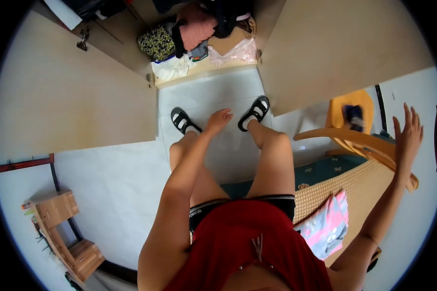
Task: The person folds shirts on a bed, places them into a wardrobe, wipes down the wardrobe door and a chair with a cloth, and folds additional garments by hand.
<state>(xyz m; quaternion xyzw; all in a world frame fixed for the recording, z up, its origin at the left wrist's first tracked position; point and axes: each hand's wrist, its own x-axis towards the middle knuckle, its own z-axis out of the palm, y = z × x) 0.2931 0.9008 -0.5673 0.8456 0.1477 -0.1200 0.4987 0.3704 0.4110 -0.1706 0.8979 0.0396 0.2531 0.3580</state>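
My left hand (220, 120) hangs over the floor between my feet, its fingers loosely bent with a small gap and nothing visible in them. At the right, my right hand (409, 136) is raised with its fingers spread, holding nothing. It is beside the curved armrest of a wooden chair (344, 135); whether the wrist touches the armrest I cannot tell. A dark blue cloth-like item (354, 118), blurred, appears over the orange-brown wooden surface (336, 114) past the armrest.
Ahead stands an open cupboard with folded clothes (197, 29), its left door (73, 92) and right door (340, 48) swung outward. A pink and grey cloth (327, 228) lies on the woven seat (369, 182). A small wooden shelf unit (58, 211) is at the lower left.
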